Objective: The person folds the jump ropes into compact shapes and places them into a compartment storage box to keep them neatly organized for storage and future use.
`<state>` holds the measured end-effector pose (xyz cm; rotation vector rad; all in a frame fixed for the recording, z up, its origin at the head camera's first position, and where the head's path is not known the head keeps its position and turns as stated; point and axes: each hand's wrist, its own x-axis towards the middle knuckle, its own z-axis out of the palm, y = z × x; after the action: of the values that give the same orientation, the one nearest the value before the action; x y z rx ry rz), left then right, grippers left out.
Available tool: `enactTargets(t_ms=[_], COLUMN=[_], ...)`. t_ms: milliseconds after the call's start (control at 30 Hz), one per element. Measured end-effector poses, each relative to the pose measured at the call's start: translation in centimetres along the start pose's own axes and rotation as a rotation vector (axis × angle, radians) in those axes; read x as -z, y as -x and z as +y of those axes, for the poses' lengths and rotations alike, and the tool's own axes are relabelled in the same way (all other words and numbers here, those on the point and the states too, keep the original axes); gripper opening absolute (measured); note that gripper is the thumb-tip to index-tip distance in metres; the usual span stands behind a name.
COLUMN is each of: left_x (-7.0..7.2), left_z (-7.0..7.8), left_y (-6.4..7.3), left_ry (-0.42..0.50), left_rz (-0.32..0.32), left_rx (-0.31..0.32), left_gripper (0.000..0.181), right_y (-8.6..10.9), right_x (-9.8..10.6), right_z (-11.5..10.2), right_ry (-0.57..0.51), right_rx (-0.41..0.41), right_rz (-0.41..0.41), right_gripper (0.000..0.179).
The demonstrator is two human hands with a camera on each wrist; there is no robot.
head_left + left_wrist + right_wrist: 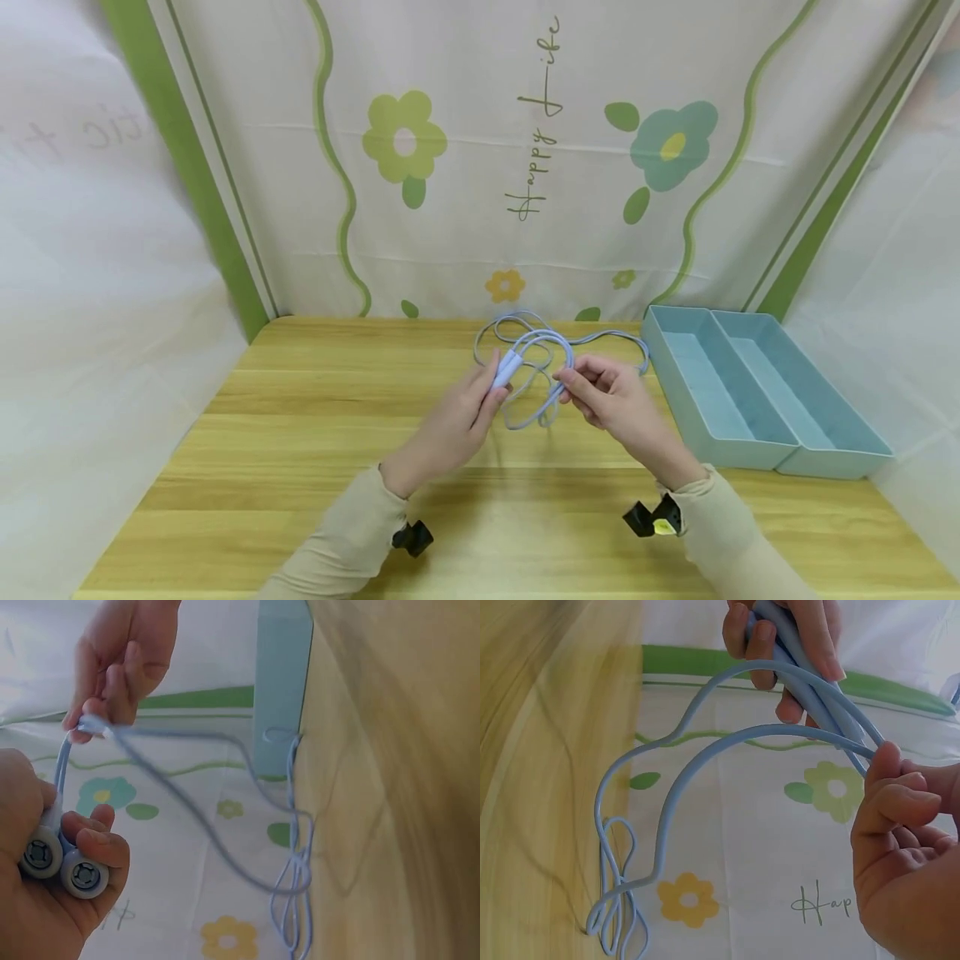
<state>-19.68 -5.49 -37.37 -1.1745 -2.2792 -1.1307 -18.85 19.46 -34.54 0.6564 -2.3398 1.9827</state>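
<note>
A light blue skipping rope is held between both hands over the table. My left hand [450, 429] grips its two handles [507, 369] side by side; their round end caps [85, 874] show in the left wrist view. From the handles the cord [742, 733] runs across to my right hand [618, 410], which pinches it between thumb and fingers. Below the pinch the cord hangs in loose loops. The remaining cord [609, 333] lies in tangled loops towards the back of the table, reaching close to the blue bins.
Two light blue rectangular bins [789, 460] stand side by side on the right of the wooden table [300, 433]. A white curtain [465, 225] printed with flowers hangs along the back edge, and pale cloth hangs at both sides.
</note>
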Motion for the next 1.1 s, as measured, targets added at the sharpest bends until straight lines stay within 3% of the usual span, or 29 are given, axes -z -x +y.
enactTargets(t_ms=[233, 433, 533, 867, 1100], left_x=[-1.6, -2.4, -2.6, -3.1, -3.2], left_z=[0.3, 0.3, 0.4, 1.1, 0.6], left_y=[0.2, 0.4, 0.5, 0.8, 0.9], left_ry=[0.138, 0.287, 0.303, -0.027, -0.309], left_rz=[0.044, 0.046, 0.048, -0.089, -0.029], left_rx=[-0.014, 0.059, 0.082, 0.109, 0.010], left_gripper=[0.050, 0.050, 0.050, 0.058, 0.057], right_y=[0.0, 0.0, 0.0, 0.1, 0.2], right_x=[-0.9, -1.4, -1.6, -2.0, -2.2], right_z=[0.2, 0.5, 0.6, 0.9, 1.4], right_ry=[-0.052, -0.082, -0.062, -0.075, -0.084], right_rx=[0.000, 0.063, 0.099, 0.092, 0.076], right_rz=[-0.005, -0.008, -0.021, -0.003, 0.007], right_gripper=[0.025, 0.020, 0.017, 0.019, 0.020])
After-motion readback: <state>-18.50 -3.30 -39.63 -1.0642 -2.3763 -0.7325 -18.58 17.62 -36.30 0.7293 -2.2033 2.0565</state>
